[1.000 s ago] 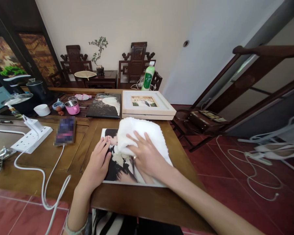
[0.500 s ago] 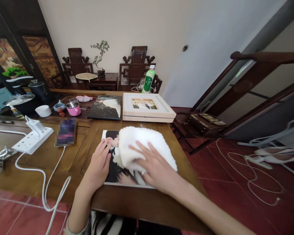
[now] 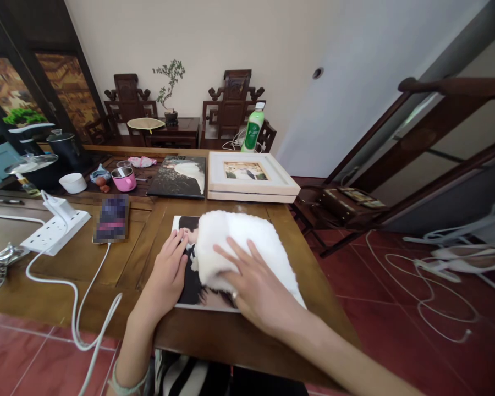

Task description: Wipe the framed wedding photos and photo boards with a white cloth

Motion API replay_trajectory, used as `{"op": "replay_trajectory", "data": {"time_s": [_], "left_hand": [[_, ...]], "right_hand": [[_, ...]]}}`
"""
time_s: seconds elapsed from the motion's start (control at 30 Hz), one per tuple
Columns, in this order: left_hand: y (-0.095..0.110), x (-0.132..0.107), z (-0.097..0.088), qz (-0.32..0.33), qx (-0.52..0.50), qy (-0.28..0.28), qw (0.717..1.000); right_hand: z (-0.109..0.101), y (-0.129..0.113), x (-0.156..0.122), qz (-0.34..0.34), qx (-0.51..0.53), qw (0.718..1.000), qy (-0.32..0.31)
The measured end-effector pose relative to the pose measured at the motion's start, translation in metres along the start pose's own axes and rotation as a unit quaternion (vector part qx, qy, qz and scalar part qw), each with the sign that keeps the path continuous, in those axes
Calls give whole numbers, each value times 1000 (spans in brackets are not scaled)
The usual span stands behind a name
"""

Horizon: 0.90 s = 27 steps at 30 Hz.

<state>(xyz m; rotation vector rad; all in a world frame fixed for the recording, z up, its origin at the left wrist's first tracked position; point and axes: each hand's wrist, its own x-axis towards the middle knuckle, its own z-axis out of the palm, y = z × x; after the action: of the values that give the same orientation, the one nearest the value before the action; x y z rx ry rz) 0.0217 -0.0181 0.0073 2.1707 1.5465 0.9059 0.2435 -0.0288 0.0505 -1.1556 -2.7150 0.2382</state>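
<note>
A pink mug (image 3: 126, 182) and white bowl (image 3: 73, 183) stand beyond the power strip (image 3: 54, 235).

Two carved chairs (image 3: 126, 85) stand before a pale wall (image 3: 206, 33) — a small table (image 3: 185, 125) between them. The floor (image 3: 367, 269) is red tile; dark panels (image 3: 68, 82) rise at left, another chair (image 3: 449, 86) at right — the light soft.

White towel (image 3: 247, 234), 6 o'clock: fluffy, matt cloth; photo panel (image 3: 193, 289), 7 o'clock: smooth; table (image 3: 148, 234): brown wood, slight sheen; power strip (image 3: 45, 239), 9 o'clock: white plastic; floor tiles (image 3: 375, 311), 4 o'clock: glossy
</note>
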Motion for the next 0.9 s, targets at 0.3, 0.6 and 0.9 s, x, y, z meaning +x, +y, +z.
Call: {"op": "replay_trajectory", "data": {"time_s": [0.3,0.6,0.9], "left_hand": [[4,0,1,-3,-2,4,1000],[5,1,4,-22,-20,7,1000],[5,-1,4,-23,-50,13,998]], "right_hand": [[0,-2,-44,-61,30,997,22],[10,50,28,61,-38,994,79],[23,-18,-10,-94,17,993,72]]}}
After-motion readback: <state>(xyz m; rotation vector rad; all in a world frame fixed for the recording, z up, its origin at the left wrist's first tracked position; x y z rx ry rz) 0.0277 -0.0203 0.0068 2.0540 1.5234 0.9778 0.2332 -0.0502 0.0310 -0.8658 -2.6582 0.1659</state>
